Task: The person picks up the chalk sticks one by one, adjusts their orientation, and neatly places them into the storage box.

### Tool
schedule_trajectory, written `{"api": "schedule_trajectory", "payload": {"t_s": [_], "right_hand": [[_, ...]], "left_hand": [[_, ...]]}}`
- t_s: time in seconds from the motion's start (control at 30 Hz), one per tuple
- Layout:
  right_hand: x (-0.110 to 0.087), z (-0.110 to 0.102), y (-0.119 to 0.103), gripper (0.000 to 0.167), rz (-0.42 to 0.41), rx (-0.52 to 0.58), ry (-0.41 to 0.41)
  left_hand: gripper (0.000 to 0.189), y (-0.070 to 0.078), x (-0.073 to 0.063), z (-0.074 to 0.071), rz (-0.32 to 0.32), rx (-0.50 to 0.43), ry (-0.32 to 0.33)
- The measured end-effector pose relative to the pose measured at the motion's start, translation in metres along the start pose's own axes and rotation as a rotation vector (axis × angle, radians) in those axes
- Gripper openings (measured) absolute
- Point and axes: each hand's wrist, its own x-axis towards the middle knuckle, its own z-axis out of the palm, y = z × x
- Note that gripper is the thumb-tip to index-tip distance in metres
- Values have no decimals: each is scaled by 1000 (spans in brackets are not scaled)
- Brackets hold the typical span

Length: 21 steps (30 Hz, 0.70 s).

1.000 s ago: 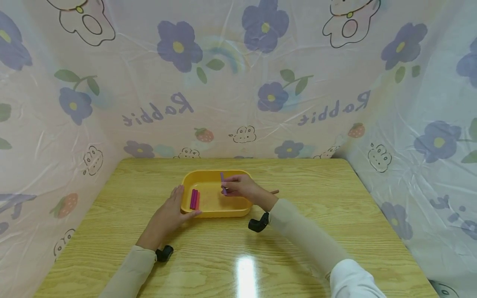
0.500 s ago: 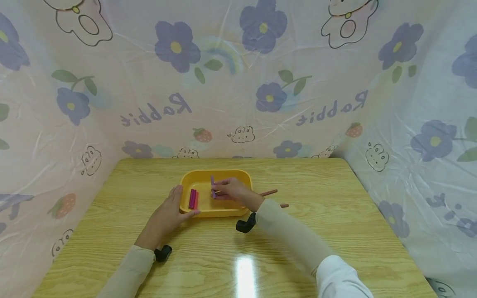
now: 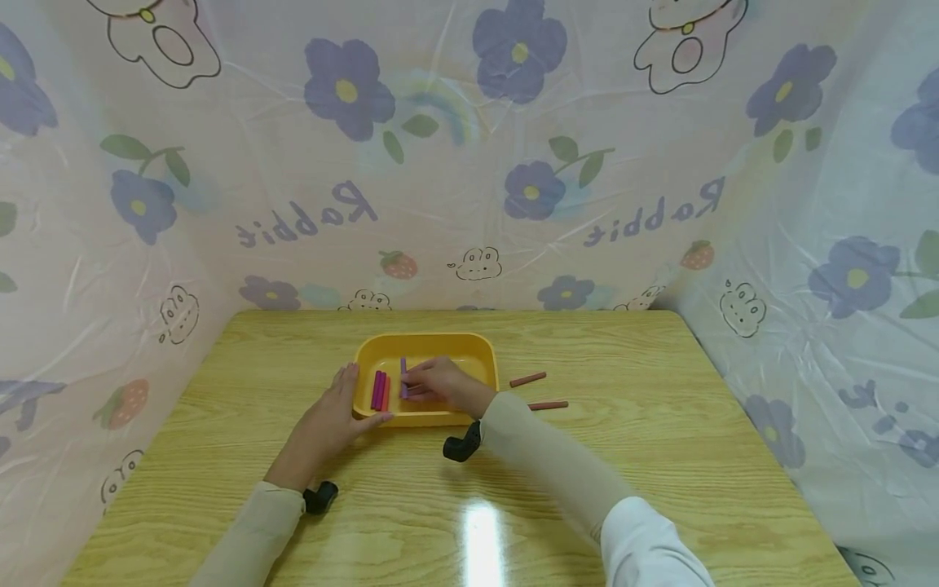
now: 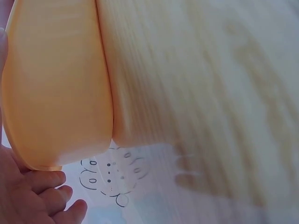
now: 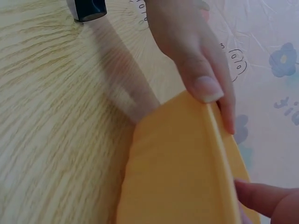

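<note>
A shallow yellow tray (image 3: 440, 420) with rounded corners sits on the table. My left hand (image 3: 332, 420) holds its left end, thumb along the front rim and fingers at the left side. In the left wrist view, the fingertips of the left hand (image 4: 49, 196) show at the rim. Inside the tray my right hand (image 3: 447, 383) pinches a slim purple stick (image 3: 403, 371), like a crayon, pointing away from me. Left of it, two magenta sticks (image 3: 377, 390) and a coral-red stick (image 3: 385, 395) lie side by side. The purple stick is hidden in the right wrist view.
Two brown sticks lie on the wooden table (image 3: 631, 456) right of the tray: a far brown stick (image 3: 528, 379) and a near brown stick (image 3: 548, 405), partly behind the right sleeve. A patterned sheet (image 3: 440, 196) walls the table's back and sides.
My right hand has moved left across the tray with the purple stick, lowering it beside the other sticks. Both brown sticks have come into view from behind the right arm. The left hand stays.
</note>
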Motion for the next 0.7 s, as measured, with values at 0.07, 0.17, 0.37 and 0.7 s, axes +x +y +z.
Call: {"api": "schedule_trajectory", "payload": {"t_s": [0.07,0.17,0.37,0.7], "right_hand": [[1,2,1,25,7,-18,-2],[1,5,1,25,13,-39,-3],[1,10,3,24,37,-38,-3],[8,13,11,21,67,-45,19]], "left_hand": [[117,0,0,0,-1,-1,-2],[117,1,0,0,-1,-4,-4],[117,0,-1,2,-2,-3,13],[117,-2,-1,6,-3,0,30]]}}
